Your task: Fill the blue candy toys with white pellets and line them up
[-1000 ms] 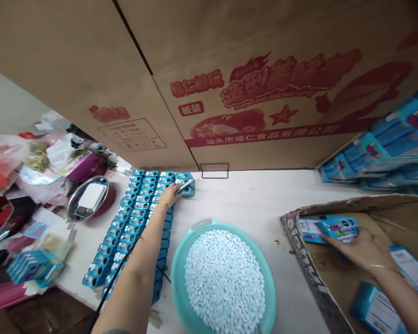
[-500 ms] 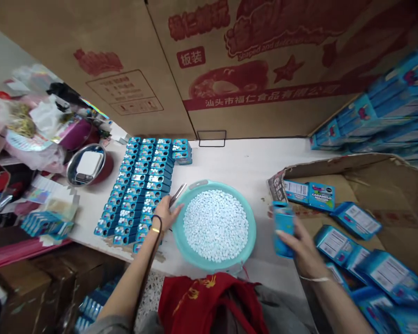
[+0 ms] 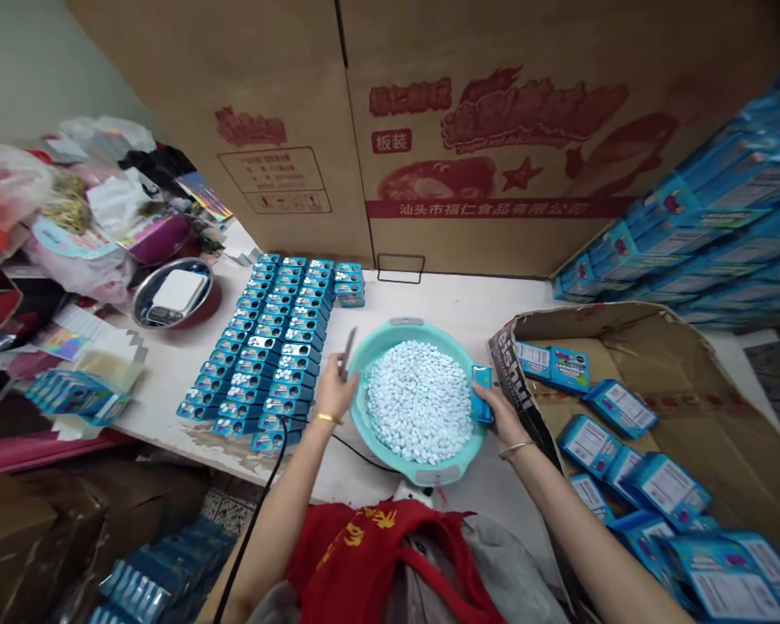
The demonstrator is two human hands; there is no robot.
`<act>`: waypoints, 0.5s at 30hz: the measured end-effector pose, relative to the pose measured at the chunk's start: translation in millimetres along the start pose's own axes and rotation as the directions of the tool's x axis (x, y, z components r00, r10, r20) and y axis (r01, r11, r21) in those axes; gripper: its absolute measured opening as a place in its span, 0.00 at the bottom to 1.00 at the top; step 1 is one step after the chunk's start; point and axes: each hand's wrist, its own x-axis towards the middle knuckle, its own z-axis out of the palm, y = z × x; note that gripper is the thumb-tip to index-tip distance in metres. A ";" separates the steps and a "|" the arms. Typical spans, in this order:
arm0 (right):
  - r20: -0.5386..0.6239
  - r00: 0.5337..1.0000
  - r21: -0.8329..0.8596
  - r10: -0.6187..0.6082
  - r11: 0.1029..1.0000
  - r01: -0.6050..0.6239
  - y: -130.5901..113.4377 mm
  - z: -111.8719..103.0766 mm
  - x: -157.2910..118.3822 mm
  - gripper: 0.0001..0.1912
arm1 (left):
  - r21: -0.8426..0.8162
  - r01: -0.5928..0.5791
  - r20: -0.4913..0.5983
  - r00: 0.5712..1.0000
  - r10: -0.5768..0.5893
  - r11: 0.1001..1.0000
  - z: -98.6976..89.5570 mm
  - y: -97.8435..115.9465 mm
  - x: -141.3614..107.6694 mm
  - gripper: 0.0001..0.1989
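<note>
A round teal basin [image 3: 399,322] full of small pale blue-white pieces [image 3: 419,403] stands on the white table. At its left rim my left hand [image 3: 336,390] is closed around a thin metal tool [image 3: 348,349] that points upward. My right hand [image 3: 502,416] grips a small blue box [image 3: 482,394] upright at the basin's right rim. Rows of blue boxes with round holes in their tops [image 3: 266,342] stand left of the basin.
An open carton [image 3: 526,390] holding loose blue boxes [image 3: 624,407] stands at the right. Large cardboard boxes [image 3: 494,243] form the back wall. Stacked blue boxes [image 3: 682,225] are at the back right. A metal bowl [image 3: 211,303] with a white scale sits at the left.
My right hand has brought the blue box leftward, from beside the carton to the basin's rim. My left hand, with the metal tool, stays by the basin's left side. The view has shifted.
</note>
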 end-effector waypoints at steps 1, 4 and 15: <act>0.000 1.000 -0.001 0.014 1.000 -0.014 1.6 0.7 -4.3 0.24 | 0.046 0.027 -0.005 1.000 -0.026 0.999 -1.4 -0.5 6.1 0.12; -0.054 0.996 0.046 0.064 0.997 -0.062 13.1 2.0 -20.9 0.24 | 0.140 -0.053 0.042 0.998 0.048 0.989 -0.8 -9.7 24.7 0.08; -0.091 0.966 -0.272 -0.243 0.939 0.211 37.6 0.3 -66.6 0.35 | 0.361 -0.231 0.261 0.955 0.140 0.904 23.7 -20.5 87.6 0.11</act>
